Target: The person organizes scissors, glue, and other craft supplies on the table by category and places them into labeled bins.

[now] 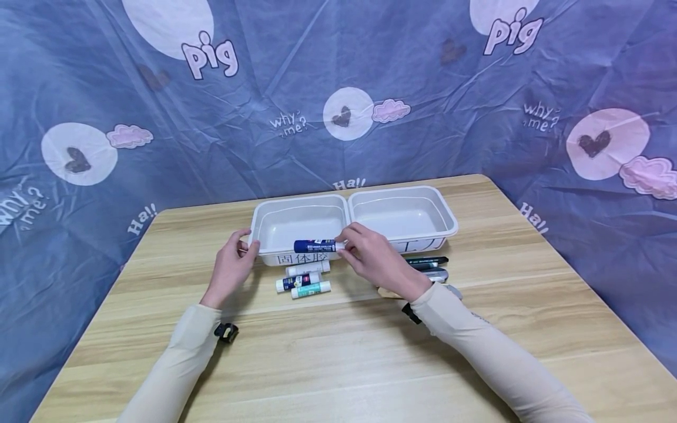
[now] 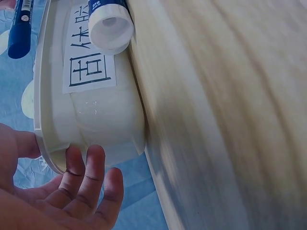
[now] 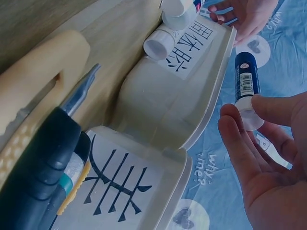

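Note:
My right hand (image 1: 372, 255) pinches a dark blue glue stick (image 1: 314, 246) by its white end, between thumb and fingers. The stick lies level over the front rim of the left white plastic box (image 1: 268, 258). At that box's left front corner, my left hand (image 1: 231, 264) holds the rim, with the thumb on one side and curled fingers on the other. Before the box lie a pale glue stick (image 1: 308, 269), a navy one (image 1: 298, 282) and a teal one (image 1: 311, 289). A handwritten label (image 2: 91, 74) marks the box's front.
A second white box (image 1: 451, 225) stands against the first on the right, also labelled. Before it lie a black pen (image 1: 436, 259), a grey-handled cutter (image 1: 438, 274) and other tools partly hidden by my right arm. A printed blue cloth (image 1: 296, 158) hangs behind the wooden table (image 1: 328, 358).

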The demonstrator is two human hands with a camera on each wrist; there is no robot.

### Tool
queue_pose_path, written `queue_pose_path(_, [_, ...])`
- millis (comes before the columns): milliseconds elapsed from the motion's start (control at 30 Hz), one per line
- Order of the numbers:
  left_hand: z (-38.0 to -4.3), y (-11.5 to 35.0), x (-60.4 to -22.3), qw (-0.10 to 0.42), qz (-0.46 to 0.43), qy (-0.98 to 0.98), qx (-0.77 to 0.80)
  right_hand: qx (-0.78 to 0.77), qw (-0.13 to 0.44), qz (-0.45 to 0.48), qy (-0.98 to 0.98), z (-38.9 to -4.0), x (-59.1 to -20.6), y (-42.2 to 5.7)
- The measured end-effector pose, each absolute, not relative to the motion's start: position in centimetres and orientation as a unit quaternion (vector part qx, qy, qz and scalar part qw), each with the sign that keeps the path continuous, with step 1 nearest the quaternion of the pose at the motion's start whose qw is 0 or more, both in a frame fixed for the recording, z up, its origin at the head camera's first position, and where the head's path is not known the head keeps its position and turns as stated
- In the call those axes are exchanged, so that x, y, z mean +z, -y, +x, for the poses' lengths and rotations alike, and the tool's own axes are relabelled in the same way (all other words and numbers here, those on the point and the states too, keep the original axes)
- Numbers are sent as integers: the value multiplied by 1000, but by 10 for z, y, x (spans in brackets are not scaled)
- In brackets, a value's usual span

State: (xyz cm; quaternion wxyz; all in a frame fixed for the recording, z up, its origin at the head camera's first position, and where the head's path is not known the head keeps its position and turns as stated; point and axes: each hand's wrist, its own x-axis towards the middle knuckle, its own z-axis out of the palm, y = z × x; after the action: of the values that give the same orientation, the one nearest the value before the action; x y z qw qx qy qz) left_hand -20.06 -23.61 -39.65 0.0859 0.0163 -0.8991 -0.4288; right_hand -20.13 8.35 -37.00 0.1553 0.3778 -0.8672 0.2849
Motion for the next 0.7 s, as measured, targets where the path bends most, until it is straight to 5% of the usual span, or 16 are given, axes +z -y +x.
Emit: queue_pose_path(700, [-201, 236, -397, 85, 17, 901, -426, 297, 159, 342, 877, -209, -373, -90])
